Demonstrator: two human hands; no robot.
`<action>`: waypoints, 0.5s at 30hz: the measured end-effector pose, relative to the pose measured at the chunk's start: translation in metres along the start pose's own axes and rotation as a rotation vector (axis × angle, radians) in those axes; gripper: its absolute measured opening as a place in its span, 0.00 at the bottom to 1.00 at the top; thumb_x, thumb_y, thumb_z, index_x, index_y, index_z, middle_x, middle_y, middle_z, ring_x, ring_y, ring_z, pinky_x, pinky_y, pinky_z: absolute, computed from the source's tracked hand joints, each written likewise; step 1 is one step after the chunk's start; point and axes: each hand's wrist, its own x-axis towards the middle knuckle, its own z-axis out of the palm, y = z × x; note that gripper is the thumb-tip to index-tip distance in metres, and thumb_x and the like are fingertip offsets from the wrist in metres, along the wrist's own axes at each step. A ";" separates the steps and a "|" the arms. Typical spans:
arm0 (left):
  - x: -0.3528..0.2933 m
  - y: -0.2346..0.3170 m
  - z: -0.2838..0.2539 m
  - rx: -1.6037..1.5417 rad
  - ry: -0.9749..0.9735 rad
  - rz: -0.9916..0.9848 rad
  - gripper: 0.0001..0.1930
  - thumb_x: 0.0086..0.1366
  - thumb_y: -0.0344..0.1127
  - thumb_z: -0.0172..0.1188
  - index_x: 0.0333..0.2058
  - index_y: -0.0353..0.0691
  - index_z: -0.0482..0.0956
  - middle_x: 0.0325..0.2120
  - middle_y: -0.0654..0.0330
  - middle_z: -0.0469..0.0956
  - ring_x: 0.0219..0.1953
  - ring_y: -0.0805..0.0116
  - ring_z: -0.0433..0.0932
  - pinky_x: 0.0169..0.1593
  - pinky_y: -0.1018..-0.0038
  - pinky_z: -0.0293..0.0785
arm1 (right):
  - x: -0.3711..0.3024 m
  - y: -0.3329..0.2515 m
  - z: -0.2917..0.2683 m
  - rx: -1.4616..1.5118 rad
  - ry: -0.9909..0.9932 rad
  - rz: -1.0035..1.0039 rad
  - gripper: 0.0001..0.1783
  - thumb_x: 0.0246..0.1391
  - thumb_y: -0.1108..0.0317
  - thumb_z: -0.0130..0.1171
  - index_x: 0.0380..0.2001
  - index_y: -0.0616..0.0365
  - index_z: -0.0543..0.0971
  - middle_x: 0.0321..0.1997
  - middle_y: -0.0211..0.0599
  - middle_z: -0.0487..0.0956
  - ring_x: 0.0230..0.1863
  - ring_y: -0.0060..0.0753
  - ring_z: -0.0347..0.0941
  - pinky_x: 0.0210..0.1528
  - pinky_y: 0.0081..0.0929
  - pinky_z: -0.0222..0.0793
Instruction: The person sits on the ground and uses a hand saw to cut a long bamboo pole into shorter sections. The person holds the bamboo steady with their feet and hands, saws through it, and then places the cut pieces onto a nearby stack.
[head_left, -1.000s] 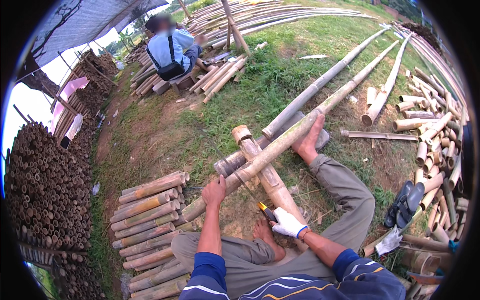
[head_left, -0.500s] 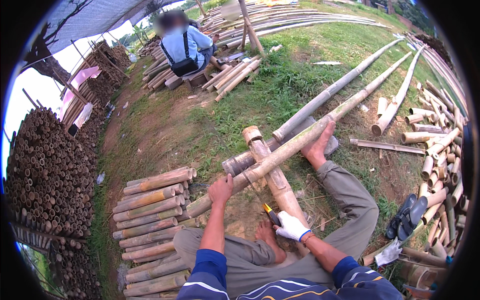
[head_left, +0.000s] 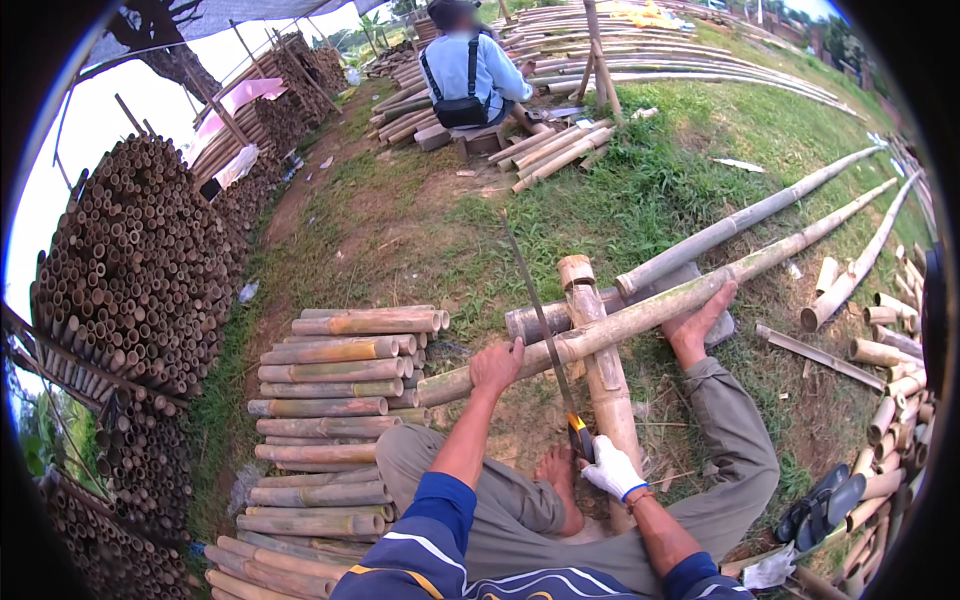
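White-gloved right grip (head_left: 614, 470) on yellow-marked saw (head_left: 549, 338) across bamboo pole (head_left: 648, 316)

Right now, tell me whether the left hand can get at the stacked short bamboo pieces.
Probably yes: the left hand holds the long pole near the short bamboo pieces, and the way looks free, though it would have to let go first.
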 end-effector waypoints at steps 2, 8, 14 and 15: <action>0.000 -0.001 0.002 0.011 0.010 0.005 0.30 0.76 0.63 0.50 0.40 0.45 0.94 0.35 0.41 0.89 0.41 0.38 0.89 0.51 0.48 0.83 | 0.001 0.001 0.001 0.020 0.000 0.007 0.30 0.61 0.54 0.71 0.60 0.58 0.75 0.52 0.58 0.82 0.52 0.69 0.82 0.53 0.56 0.79; 0.001 -0.002 0.005 0.017 0.037 0.027 0.30 0.76 0.63 0.51 0.39 0.45 0.94 0.33 0.41 0.89 0.39 0.38 0.89 0.49 0.48 0.84 | 0.001 0.004 0.002 0.040 0.026 -0.033 0.29 0.61 0.55 0.70 0.59 0.57 0.75 0.51 0.59 0.82 0.51 0.69 0.81 0.52 0.56 0.78; 0.001 0.000 0.004 0.024 0.028 0.019 0.30 0.76 0.63 0.50 0.40 0.45 0.94 0.34 0.41 0.89 0.40 0.38 0.89 0.50 0.49 0.83 | 0.003 0.004 0.003 0.027 0.014 -0.015 0.29 0.62 0.54 0.71 0.59 0.57 0.74 0.49 0.60 0.83 0.51 0.71 0.82 0.51 0.56 0.78; 0.001 0.001 0.004 0.021 0.026 0.018 0.30 0.76 0.63 0.50 0.40 0.45 0.94 0.35 0.41 0.89 0.41 0.38 0.89 0.51 0.49 0.83 | 0.003 0.007 0.004 0.020 0.022 -0.026 0.29 0.62 0.53 0.71 0.59 0.57 0.73 0.49 0.61 0.84 0.50 0.72 0.82 0.51 0.56 0.78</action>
